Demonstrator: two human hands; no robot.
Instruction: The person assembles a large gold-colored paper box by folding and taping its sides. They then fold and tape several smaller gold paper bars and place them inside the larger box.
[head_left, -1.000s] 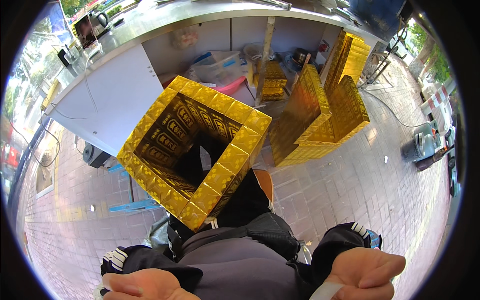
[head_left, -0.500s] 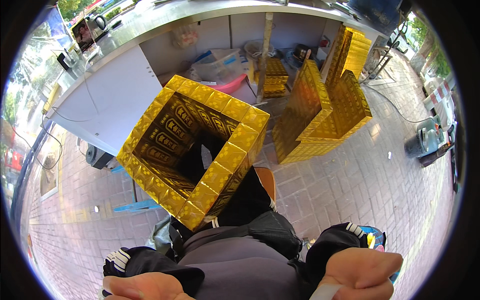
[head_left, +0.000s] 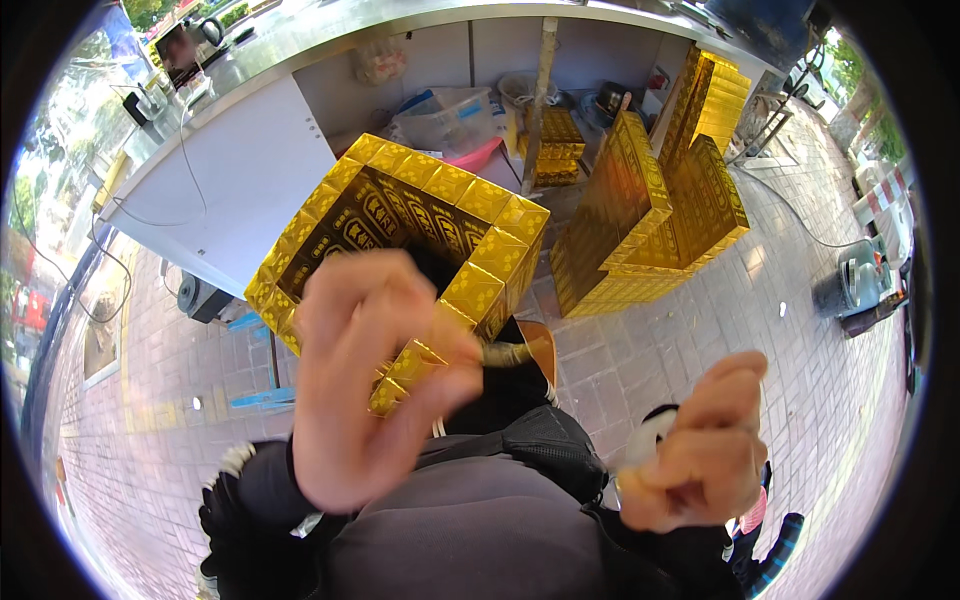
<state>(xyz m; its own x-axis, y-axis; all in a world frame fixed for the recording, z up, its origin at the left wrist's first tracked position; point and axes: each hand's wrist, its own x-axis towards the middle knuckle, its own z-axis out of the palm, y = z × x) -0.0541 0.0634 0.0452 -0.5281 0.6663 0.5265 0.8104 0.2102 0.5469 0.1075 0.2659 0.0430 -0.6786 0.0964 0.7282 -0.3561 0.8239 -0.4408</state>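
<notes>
A square, open-topped box point(head_left: 500, 262) of gold printed paper blocks stands tilted before me, over my legs. My left hand point(head_left: 375, 370) is in front of its near corner, blurred by motion, with its fingers curled in. From its fingertips a short translucent strip, apparently tape point(head_left: 512, 353), sticks out to the right. At the lower right my right hand point(head_left: 705, 455) is closed around a pale ring that looks like a roll of tape point(head_left: 650, 432). The left hand covers part of the box's near side.
Joined gold panels point(head_left: 610, 235) stand on the brick paving to the right, with more gold stacks point(head_left: 712, 100) behind. Under the metal-topped counter point(head_left: 340, 40) are a clear plastic bin point(head_left: 445, 118), a pink basin point(head_left: 480, 155) and gold blocks point(head_left: 558, 140). A blue-framed stool point(head_left: 262, 398) is at left.
Both hands have risen from the lower edge; the left has come over the box's near corner and the right has moved up with the roll. The view has shifted slightly.
</notes>
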